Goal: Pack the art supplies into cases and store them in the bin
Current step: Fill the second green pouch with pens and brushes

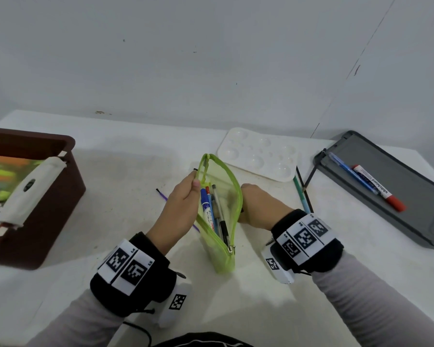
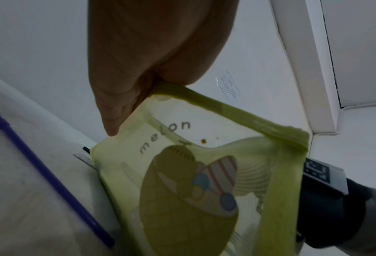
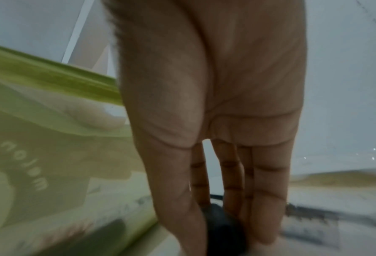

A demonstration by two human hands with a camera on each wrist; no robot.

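A green mesh pouch stands unzipped on the white table, with several pens and markers inside. My left hand pinches its left rim, a pinch also plain in the left wrist view above the "melon" print on the pouch. My right hand is against the right rim. In the right wrist view its fingers point straight down outside the pouch. Its thumb shows through the mesh. A blurred dark object lies under the fingertips.
A brown bin at the left holds a white case. At the right, an open grey case holds a red-capped marker and a blue pen. A white palette, two pencils and a purple pen lie loose.
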